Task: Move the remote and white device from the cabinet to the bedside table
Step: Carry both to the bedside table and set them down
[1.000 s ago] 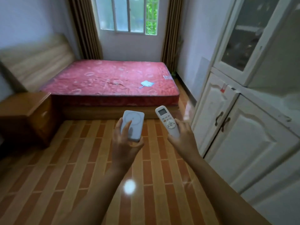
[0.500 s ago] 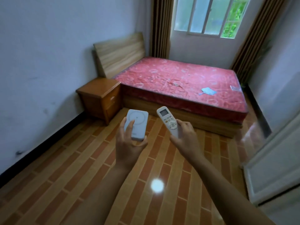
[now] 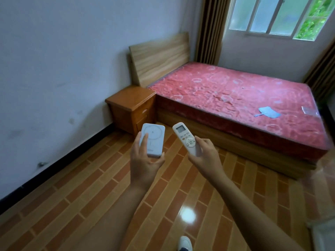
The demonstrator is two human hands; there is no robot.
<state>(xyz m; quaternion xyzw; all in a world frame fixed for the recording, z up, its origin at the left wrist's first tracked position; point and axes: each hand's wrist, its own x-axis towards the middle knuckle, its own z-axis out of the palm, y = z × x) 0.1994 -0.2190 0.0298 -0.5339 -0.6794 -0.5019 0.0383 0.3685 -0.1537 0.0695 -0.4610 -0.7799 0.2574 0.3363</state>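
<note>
The white device lies flat in the left hand, thumb pressed across its face. At its 3 o'clock, just apart, the remote is pinched by the right hand, screen end pointing to 11 o'clock. The bedside table stands at their 12 o'clock, touching the red bed

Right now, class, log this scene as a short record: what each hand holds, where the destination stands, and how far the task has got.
left hand: holds white device
right hand: holds remote, screen end forward
bedside table: against wall, beside bed; top bare
progress: both items in the hands, not yet set down
</note>
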